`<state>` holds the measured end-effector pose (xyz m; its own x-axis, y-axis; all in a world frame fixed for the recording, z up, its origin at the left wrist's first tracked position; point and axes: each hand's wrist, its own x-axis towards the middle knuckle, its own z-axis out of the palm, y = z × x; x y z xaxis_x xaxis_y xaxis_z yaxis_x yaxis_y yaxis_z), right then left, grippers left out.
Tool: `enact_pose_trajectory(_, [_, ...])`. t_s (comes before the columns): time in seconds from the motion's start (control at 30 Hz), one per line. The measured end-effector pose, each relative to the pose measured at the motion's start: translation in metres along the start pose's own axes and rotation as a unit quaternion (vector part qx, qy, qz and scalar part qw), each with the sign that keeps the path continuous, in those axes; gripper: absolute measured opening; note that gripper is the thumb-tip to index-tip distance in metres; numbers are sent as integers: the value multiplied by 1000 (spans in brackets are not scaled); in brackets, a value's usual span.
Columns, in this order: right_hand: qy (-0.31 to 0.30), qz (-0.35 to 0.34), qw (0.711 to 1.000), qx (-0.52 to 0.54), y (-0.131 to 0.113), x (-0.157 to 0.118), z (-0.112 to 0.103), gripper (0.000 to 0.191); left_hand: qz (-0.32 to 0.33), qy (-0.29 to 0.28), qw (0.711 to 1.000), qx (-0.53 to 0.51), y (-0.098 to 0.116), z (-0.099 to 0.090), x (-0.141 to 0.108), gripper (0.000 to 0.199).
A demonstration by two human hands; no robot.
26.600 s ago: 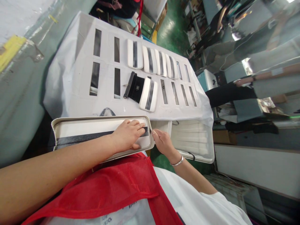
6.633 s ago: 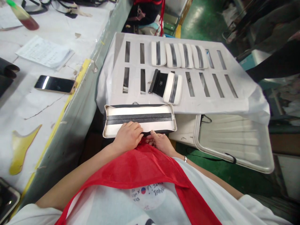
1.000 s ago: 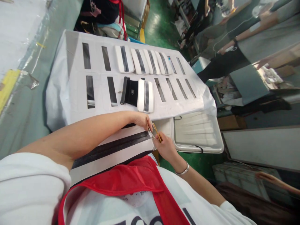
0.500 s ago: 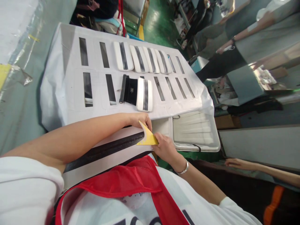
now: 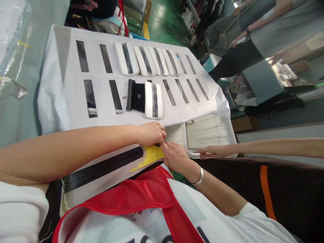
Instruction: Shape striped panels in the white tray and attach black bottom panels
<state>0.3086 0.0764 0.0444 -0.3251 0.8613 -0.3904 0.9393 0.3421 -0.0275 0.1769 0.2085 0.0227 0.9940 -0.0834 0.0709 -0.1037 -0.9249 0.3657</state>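
Observation:
Across my lap lies a long white panel point(image 5: 106, 180) with a black stripe along its middle. A yellow layer point(image 5: 150, 156) with a ragged edge shows at its right end. My left hand point(image 5: 152, 132) is closed at the far corner of that end, fingers curled down. Pressed close beside it, my right hand point(image 5: 176, 156) pinches the tip of the yellow end between thumb and fingers. The fingertips of both hands nearly meet, and what lies directly under them is partly hidden.
A white-covered table point(image 5: 101, 119) with rows of slots stands ahead. Several white pads point(image 5: 126, 59) with grey stripes lie on it, one pad point(image 5: 154, 100) beside a black piece point(image 5: 138, 97). A white plastic bin point(image 5: 210, 135) stands at right, with another person's hand point(image 5: 215, 152) at its rim.
The yellow flap that curled up between my hands now lies flatter. My left hand has shifted closer to my right fingers. Another person's hand has reached in to the bin rim.

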Motion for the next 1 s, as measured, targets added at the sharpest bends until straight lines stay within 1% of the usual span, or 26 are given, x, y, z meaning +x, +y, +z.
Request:
enact_pose_trajectory(0.1, [3,-21,999,30,8,-2,-2,22,9,-2,999,35,6,5,-2,15])
enact_pose_trajectory(0.17, [18,-37,995,95,17,-8,-1,24,7,8,998,56,10,8,-5,17])
enact_pose_trajectory(0.23, [41,-38,984,170,27,-18,4,31,-2,18,997,70,14,11,-8,18])
enact_pose_trajectory(0.3, [51,-36,973,223,34,-30,12,42,-13,24,996,82,20,11,-11,19])
enact_pose_trajectory(0.4, [64,-37,955,288,38,-49,24,50,-28,31,994,102,29,12,-15,22])
enact_pose_trajectory(0.47, [83,-28,938,335,35,-58,31,44,-37,36,992,118,34,13,-17,24])
enact_pose_trajectory(0.53, [95,-7,925,369,30,-62,35,26,-44,38,990,132,38,15,-18,25])
enact_pose_trajectory(0.57, [93,5,918,386,28,-62,38,16,-46,38,989,135,39,16,-19,25])
enact_pose_trajectory(0.6, [84,17,908,410,27,-62,40,9,-48,40,989,135,40,16,-20,25])
enact_pose_trajectory(0.63, [68,27,892,447,27,-61,42,12,-51,42,989,132,41,17,-21,26])
enact_pose_trajectory(0.67, [40,33,868,494,28,-59,43,18,-54,45,989,127,42,17,-22,26])
enact_pose_trajectory(0.7, [4,33,838,544,30,-58,45,22,-58,49,990,122,42,18,-22,26])
enact_pose_trajectory(0.73, [-30,30,803,594,33,-57,47,25,-62,53,990,118,43,18,-23,26])
enact_pose_trajectory(0.77, [-51,29,765,641,37,-56,49,28,-66,56,989,117,44,19,-23,26])
enact_pose_trajectory(0.8, [-55,31,725,686,42,-55,50,30,-70,59,989,119,45,20,-24,26])
enact_pose_trajectory(0.83, [-41,38,686,725,46,-53,50,31,-75,61,988,122,46,22,-24,27])
enact_pose_trajectory(0.9, [16,60,617,784,51,-46,51,34,-83,62,986,133,50,24,-24,29])
enact_pose_trajectory(0.93, [39,70,599,797,52,-40,51,34,-87,61,984,141,52,25,-24,30])
enact_pose_trajectory(0.97, [50,75,599,796,51,-33,50,34,-91,59,983,151,55,26,-23,30])
enact_pose_trajectory(1.0, [51,77,616,782,50,-26,51,34,-95,57,981,161,57,27,-23,29])
